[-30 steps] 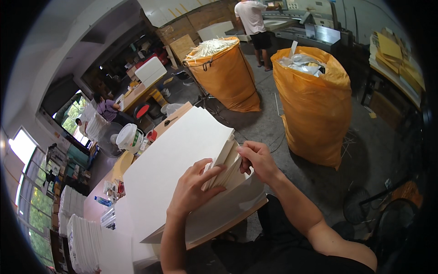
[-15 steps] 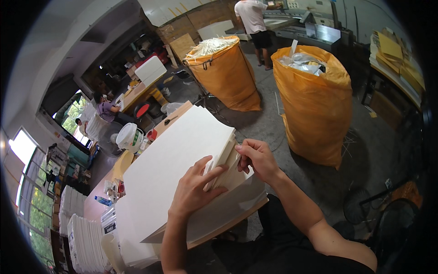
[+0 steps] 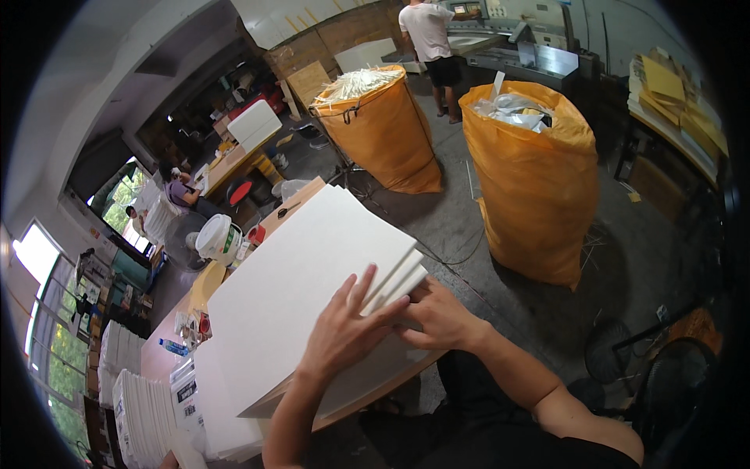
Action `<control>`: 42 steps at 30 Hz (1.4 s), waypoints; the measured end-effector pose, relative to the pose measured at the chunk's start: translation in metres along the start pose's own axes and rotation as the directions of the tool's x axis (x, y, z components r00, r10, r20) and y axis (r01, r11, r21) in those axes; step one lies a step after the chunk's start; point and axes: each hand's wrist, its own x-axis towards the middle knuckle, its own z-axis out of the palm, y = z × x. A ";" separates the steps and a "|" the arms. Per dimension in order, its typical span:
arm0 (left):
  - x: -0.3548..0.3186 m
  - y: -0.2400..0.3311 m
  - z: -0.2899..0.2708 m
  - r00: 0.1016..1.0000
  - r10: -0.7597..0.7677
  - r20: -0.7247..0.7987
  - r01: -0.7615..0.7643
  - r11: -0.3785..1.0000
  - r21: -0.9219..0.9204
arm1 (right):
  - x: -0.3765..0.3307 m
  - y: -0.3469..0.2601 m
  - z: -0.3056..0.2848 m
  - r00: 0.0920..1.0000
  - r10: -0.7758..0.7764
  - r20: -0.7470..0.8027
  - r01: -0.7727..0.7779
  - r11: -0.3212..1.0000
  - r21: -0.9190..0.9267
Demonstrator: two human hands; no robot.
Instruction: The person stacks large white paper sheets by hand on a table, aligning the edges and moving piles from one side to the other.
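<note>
Both hands meet at the near corner of a stack of white sheets: the left hand lies flat on top with fingers spread, and the right hand cups the edge below, thumb and fingers closed on the lower sheets. At that corner the top few sheets sit fanned and stepped rather than flush, so squaring up looks unfinished. The stack rests on a wooden table before the person. More white piles wait at the left. Farther off stand two orange sacks of scraps, and a person at a machine.
</note>
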 end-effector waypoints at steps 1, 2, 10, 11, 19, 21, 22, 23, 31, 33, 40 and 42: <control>-0.003 0.000 0.005 1.000 -0.025 0.009 0.024 1.000 0.007 | -0.001 0.001 -0.002 0.998 0.020 0.055 -0.021 1.000 0.014; -0.006 -0.001 0.010 0.999 -0.049 0.018 0.049 0.999 0.013 | -0.004 0.002 -0.004 0.993 0.040 0.111 -0.043 0.999 0.026; 0.001 -0.007 0.023 0.977 -0.212 -0.005 0.211 0.977 -0.033 | 0.001 -0.002 -0.005 0.987 0.160 0.015 -0.159 0.965 0.207; 0.001 -0.007 0.023 0.970 -0.244 0.010 0.244 0.968 -0.052 | -0.003 0.000 -0.008 0.978 0.201 -0.046 -0.189 0.964 0.188; 0.003 -0.010 0.014 0.977 -0.215 0.000 0.214 0.972 -0.095 | -0.002 0.010 -0.045 0.826 0.555 0.099 -0.552 0.832 -0.060; 0.005 -0.011 0.005 0.974 -0.225 0.008 0.225 0.968 -0.109 | 0.014 0.006 -0.050 0.825 0.557 0.098 -0.559 0.829 -0.010; 0.007 -0.013 0.002 0.981 -0.196 0.000 0.195 0.976 -0.099 | 0.020 0.003 -0.043 0.854 0.518 0.035 -0.520 0.853 0.047; 0.010 -0.014 0.000 0.986 -0.168 -0.008 0.166 0.982 -0.088 | 0.026 0.002 -0.034 0.877 0.479 -0.030 -0.474 0.875 0.102; 0.012 -0.021 -0.015 0.984 -0.173 0.039 0.177 0.955 -0.236 | 0.036 0.011 -0.010 0.785 0.617 -0.052 -0.513 0.695 0.503; 0.012 -0.022 -0.014 0.975 -0.214 0.055 0.220 0.927 -0.302 | 0.038 0.014 -0.006 0.747 0.663 0.050 -0.466 0.467 0.752; 0.012 -0.020 -0.020 0.979 -0.194 0.061 0.204 0.928 -0.312 | 0.038 0.020 -0.007 0.731 0.649 0.211 -0.391 0.144 0.909; 0.013 -0.018 -0.019 0.977 -0.202 0.064 0.212 0.933 -0.292 | 0.038 0.020 -0.007 0.727 0.654 0.207 -0.393 0.149 0.907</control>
